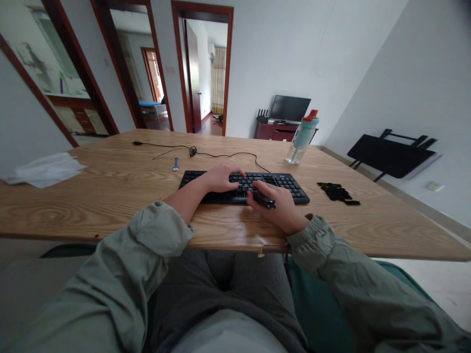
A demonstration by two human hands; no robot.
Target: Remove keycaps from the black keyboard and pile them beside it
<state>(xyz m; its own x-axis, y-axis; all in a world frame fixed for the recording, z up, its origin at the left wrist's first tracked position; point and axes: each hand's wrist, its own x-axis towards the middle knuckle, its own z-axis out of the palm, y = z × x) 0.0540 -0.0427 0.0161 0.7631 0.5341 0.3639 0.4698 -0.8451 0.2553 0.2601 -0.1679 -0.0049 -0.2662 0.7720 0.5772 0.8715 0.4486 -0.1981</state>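
Note:
A black keyboard (294, 189) lies on the wooden table in front of me. My left hand (222, 177) rests over its left and middle keys, thumb and index finger apart, with nothing visible in it. Close beside it, my right hand (275, 203) is closed around a dark tool handle (264, 199), whose end sticks out toward me. The tool's tip seems to reach the middle of the keyboard, but my fingers hide what kind of tool it is. To the right lies a pile of small black pieces (335, 191) that look like keycaps.
Behind the keyboard a thin black cable (235, 155) runs leftward across the table (121, 206). A small blue brush (175, 164) lies left of it. A water bottle (301, 137) stands at the back right, and white cloth or tissue (44, 169) lies far left.

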